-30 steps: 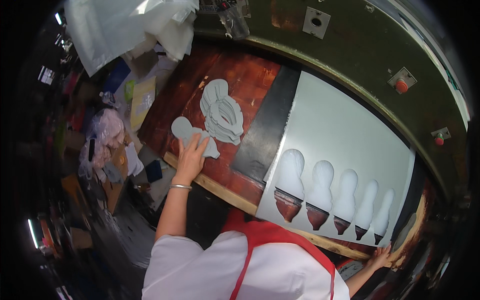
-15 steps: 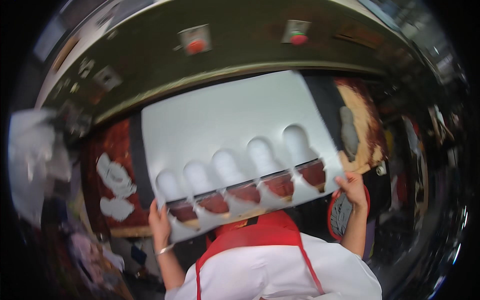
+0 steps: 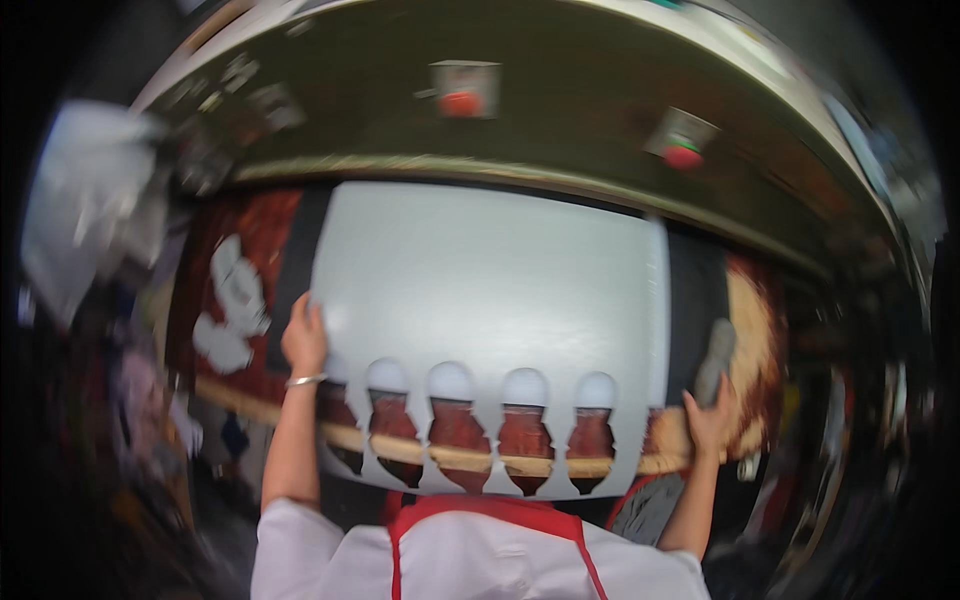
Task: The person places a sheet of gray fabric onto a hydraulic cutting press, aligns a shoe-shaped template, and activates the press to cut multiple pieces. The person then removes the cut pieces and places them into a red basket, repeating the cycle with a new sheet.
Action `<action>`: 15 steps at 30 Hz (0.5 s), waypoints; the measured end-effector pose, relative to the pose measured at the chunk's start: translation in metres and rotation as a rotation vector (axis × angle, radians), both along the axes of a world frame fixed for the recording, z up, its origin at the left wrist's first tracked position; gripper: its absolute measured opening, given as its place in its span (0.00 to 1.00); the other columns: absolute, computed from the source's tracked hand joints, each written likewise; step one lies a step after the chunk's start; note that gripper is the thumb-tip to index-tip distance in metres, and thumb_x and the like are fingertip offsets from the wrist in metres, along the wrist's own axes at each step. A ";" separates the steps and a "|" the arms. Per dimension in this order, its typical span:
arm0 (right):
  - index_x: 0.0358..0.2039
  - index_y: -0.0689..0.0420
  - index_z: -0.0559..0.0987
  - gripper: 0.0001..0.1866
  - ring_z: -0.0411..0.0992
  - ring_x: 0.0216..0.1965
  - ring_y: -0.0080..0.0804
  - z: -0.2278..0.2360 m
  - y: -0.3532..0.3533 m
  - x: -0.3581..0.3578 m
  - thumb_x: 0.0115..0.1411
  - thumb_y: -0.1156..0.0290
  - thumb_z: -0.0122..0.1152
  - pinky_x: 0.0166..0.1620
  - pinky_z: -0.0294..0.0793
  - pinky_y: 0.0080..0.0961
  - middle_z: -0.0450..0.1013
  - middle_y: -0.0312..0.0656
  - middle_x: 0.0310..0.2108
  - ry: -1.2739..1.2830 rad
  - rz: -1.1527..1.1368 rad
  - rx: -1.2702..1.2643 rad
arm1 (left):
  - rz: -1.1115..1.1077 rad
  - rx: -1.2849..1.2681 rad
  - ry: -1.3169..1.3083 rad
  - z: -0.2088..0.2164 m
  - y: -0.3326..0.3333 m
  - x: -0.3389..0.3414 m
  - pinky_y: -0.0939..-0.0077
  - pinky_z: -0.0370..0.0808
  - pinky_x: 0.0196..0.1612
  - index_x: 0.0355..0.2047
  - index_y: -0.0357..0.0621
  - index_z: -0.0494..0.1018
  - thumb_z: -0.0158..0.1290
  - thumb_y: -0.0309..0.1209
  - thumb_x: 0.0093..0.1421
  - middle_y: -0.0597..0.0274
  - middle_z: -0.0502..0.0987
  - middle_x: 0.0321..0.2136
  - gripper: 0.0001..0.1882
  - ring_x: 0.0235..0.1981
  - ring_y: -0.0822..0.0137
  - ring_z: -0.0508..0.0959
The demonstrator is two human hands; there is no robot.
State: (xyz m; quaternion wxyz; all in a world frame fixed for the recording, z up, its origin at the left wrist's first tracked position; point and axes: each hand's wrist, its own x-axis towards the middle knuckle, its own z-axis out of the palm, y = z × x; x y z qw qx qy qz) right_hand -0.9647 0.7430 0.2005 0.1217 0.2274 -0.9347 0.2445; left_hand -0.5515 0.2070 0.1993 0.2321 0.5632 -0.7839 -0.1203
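Observation:
A large pale grey sheet (image 3: 490, 270) lies over the work table, with a row of insole-shaped cut-outs along its near edge. My left hand (image 3: 305, 338) grips the sheet's left edge, fingers partly hidden by blur. Off the sheet's right edge, my right hand (image 3: 709, 415) has thumb and fingers apart. Its fingertips reach the near end of a dark grey sole-shaped piece (image 3: 716, 358); whether they touch it I cannot tell. Through the cut-outs, white and reddish-brown surfaces show.
Cut grey insole shapes (image 3: 238, 290) lie on the reddish table (image 3: 270, 225) at the left. A black pad (image 3: 697, 300) shows beneath the sheet. Behind stands a dark green machine beam (image 3: 560, 110) with a red button (image 3: 461, 103) and a second red button (image 3: 683, 156).
The sheet has turned to lie straighter on the table, with its cut-outs nearer my body. My left hand moved up its left edge; my right hand let go and moved to the sole-shaped piece.

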 end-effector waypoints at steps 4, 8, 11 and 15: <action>0.55 0.58 0.68 0.38 0.64 0.55 0.44 0.016 -0.013 0.010 0.42 0.71 0.73 0.57 0.62 0.35 0.67 0.50 0.52 -0.140 -0.087 -0.151 | -0.064 0.040 -0.053 0.002 0.015 0.007 0.57 0.73 0.33 0.48 0.44 0.69 0.51 0.38 0.59 0.44 0.78 0.31 0.19 0.31 0.45 0.78; 0.52 0.58 0.68 0.32 0.64 0.53 0.38 0.051 -0.076 0.056 0.45 0.72 0.71 0.56 0.62 0.31 0.66 0.46 0.50 -0.279 -0.144 -0.397 | -0.101 -0.192 0.022 0.002 0.021 0.005 0.60 0.74 0.33 0.49 0.39 0.68 0.51 0.34 0.58 0.47 0.78 0.34 0.19 0.32 0.49 0.78; 0.55 0.59 0.63 0.39 0.63 0.55 0.37 0.066 -0.157 0.118 0.42 0.72 0.72 0.58 0.60 0.32 0.65 0.46 0.50 -0.461 0.224 -0.710 | -0.107 -0.138 0.040 -0.001 0.021 0.005 0.61 0.74 0.34 0.50 0.39 0.67 0.50 0.32 0.59 0.48 0.77 0.34 0.19 0.32 0.49 0.78; 0.55 0.61 0.62 0.43 0.62 0.56 0.36 0.067 -0.304 0.196 0.37 0.74 0.73 0.60 0.59 0.32 0.62 0.44 0.52 -0.687 0.597 -0.738 | -0.152 -0.076 0.087 0.002 0.017 0.010 0.61 0.74 0.33 0.51 0.39 0.66 0.49 0.31 0.59 0.48 0.77 0.33 0.19 0.31 0.50 0.77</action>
